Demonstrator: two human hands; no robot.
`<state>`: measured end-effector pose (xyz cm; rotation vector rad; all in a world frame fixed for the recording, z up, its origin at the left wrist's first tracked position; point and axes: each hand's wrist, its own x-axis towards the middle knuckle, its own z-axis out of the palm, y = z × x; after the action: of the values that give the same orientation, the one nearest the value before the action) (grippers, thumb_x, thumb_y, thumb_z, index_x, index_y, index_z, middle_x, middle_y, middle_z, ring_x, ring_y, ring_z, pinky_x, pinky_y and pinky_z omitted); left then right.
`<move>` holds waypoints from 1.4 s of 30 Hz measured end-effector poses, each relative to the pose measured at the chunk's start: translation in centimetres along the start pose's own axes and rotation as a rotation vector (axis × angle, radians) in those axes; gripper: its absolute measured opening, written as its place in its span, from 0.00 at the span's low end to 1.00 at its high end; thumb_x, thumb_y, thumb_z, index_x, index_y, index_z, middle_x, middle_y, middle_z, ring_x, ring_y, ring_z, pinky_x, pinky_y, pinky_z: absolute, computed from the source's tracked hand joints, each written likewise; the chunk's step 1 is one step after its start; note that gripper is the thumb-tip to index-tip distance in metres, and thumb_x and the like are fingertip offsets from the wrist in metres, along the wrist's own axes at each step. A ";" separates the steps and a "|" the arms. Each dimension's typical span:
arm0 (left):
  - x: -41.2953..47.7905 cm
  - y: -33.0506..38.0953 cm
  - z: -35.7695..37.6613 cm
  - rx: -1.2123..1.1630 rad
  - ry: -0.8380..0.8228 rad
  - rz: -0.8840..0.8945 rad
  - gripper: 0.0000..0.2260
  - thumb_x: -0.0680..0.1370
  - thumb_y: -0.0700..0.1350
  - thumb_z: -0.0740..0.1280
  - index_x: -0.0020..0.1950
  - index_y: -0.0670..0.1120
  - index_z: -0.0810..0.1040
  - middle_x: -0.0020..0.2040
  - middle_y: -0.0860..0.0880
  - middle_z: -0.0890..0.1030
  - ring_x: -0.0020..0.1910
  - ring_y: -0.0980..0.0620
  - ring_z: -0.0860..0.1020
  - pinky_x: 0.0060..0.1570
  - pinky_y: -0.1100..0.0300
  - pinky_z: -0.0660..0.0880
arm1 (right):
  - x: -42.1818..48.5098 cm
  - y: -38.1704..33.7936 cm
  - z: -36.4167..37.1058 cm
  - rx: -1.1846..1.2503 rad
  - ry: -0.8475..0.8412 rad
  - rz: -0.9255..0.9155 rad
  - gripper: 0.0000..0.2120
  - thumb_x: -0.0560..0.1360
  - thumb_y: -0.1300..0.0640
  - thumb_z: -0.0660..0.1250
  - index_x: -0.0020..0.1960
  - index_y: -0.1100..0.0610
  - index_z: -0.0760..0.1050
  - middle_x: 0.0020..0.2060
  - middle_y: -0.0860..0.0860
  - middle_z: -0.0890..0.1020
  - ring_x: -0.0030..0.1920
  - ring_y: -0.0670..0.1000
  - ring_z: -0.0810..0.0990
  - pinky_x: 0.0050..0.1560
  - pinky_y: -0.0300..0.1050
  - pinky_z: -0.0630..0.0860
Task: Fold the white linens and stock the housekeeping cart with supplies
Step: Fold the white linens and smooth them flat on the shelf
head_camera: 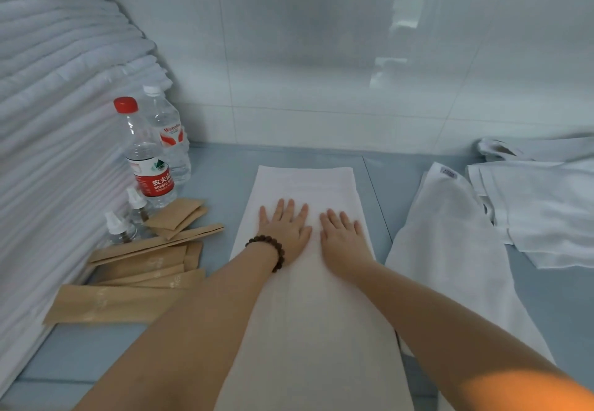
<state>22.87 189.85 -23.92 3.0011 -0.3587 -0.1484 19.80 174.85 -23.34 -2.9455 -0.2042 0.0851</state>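
A long white towel (pixel 305 182), folded into a narrow strip, lies lengthwise on the grey-blue counter (pixel 218 166) straight in front of me. My left hand (pixel 284 229), with a dark bead bracelet at the wrist, presses flat on the towel with fingers spread. Just to its right, my right hand (pixel 344 238) lies flat on the same towel, fingers straight. A second white towel (pixel 450 250) lies loosely folded on the right.
A tall stack of folded white linens (pixel 54 140) fills the left side. Two water bottles (pixel 148 156), two small spray bottles (pixel 120 229) and several brown paper sachets (pixel 144 266) sit beside it. More white cloths (pixel 546 208) lie far right. A tiled wall (pixel 321 57) rises behind.
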 end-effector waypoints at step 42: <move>-6.1 -1.9 1.1 -0.037 0.039 -0.072 0.29 0.81 0.59 0.44 0.79 0.48 0.43 0.79 0.47 0.41 0.77 0.48 0.41 0.74 0.50 0.39 | -11.2 -4.6 -0.1 0.004 -0.104 -0.012 0.27 0.81 0.40 0.39 0.76 0.44 0.35 0.76 0.47 0.35 0.75 0.50 0.32 0.73 0.59 0.32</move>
<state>17.28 193.03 -24.75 2.9764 -0.2410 -0.1014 8.11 177.71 -21.89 -2.9378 -0.2354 0.2368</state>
